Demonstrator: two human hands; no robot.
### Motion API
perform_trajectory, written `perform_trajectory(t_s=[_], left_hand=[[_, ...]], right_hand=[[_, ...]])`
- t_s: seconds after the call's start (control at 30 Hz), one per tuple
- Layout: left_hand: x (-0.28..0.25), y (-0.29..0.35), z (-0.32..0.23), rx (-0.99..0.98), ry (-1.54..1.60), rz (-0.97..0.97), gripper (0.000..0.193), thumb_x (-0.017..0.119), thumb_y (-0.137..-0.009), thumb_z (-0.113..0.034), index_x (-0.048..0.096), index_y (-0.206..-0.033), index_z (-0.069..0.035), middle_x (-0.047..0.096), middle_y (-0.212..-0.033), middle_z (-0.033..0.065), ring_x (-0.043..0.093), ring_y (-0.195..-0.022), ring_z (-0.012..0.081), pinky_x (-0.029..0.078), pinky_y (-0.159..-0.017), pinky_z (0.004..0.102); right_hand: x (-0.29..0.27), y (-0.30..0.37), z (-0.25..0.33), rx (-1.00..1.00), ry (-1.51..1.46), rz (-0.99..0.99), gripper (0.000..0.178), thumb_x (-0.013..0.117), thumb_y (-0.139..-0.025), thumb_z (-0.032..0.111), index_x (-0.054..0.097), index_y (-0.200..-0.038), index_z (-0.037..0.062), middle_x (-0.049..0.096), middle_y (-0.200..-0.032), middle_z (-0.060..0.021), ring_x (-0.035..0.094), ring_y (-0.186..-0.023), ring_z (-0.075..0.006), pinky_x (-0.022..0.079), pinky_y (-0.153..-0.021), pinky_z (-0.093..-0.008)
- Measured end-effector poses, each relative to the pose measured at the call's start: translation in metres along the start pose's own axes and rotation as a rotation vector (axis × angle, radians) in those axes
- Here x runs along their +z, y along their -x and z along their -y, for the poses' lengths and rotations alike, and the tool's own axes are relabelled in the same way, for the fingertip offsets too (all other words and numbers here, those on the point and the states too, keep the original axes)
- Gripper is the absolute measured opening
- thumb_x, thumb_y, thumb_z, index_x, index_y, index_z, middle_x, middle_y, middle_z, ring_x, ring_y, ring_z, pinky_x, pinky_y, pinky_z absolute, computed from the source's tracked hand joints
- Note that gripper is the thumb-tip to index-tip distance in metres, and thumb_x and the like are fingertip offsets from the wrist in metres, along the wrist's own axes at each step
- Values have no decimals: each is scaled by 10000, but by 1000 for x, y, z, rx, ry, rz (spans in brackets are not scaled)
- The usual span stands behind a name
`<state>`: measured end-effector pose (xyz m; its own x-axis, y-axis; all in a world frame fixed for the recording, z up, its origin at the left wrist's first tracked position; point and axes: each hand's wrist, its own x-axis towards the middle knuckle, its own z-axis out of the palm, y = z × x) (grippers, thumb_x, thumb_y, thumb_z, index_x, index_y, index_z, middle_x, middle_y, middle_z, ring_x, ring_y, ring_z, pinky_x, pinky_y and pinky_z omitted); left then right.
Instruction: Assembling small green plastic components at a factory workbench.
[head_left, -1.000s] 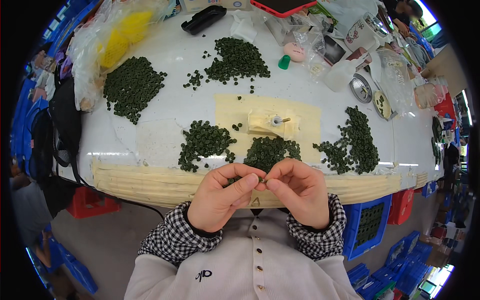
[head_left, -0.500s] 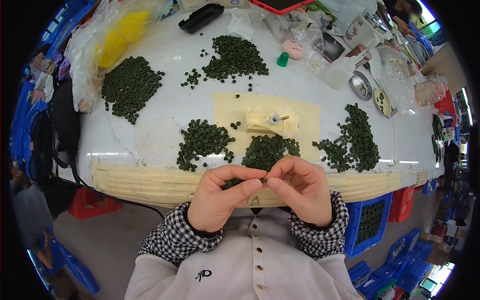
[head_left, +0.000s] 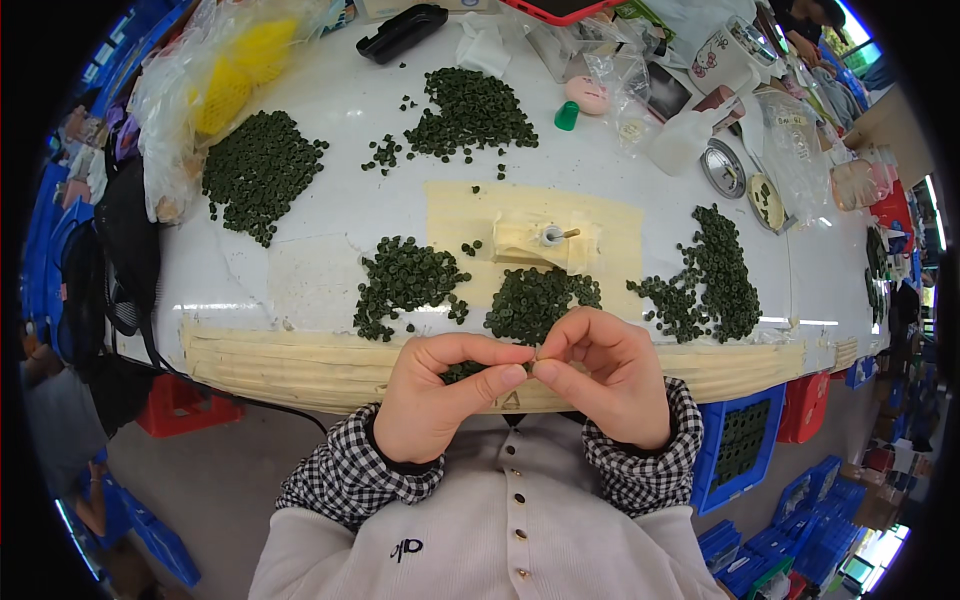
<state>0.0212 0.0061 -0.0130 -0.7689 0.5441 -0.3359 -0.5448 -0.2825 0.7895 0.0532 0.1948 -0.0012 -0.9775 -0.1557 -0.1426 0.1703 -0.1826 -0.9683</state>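
Fingertip to fingertip, my two hands meet over the near edge of the table. My left hand is closed in a pinch of thumb and index finger. My right hand pinches in the same way against it. Whatever lies between the tips is tiny and mostly hidden. Just beyond the fingers is a pile of small round dark green pieces, and a few more show beneath my left hand. Behind that pile stands a small taped block with a metal pin sticking out of it.
More dark green piles lie at the left, back, near left and right. Tape strips cover the table's front edge. Bags, a mug and a round tin crowd the back right. A blue crate sits below, right.
Both hands keep their pinch at nearly the same spot. My right hand and cuff have shifted very slightly to the right. The piles look the same.
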Motion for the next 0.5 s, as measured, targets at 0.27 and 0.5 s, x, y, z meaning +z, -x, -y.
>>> perform_trajectory(t_s=[0.27, 0.5], left_hand=[[-3, 1, 0, 162, -257, 49, 180, 644, -832, -12, 669, -1008, 18, 679, -936, 82, 597, -828, 80, 479, -747, 213], [-1, 2, -6, 172, -322, 82, 176, 636, -833, -13, 670, -1003, 20, 682, -940, 93, 608, -851, 91, 486, -771, 227]], right_hand=[[-3, -1, 2, 80, -148, 62, 110, 637, -838, 11, 547, -901, -1, 563, -829, 3, 524, -761, -47, 435, -694, -199], [-4, 0, 5, 105, -181, 72, 108, 632, -837, -3, 544, -900, 1, 573, -844, -4, 538, -775, -46, 441, -697, -189]])
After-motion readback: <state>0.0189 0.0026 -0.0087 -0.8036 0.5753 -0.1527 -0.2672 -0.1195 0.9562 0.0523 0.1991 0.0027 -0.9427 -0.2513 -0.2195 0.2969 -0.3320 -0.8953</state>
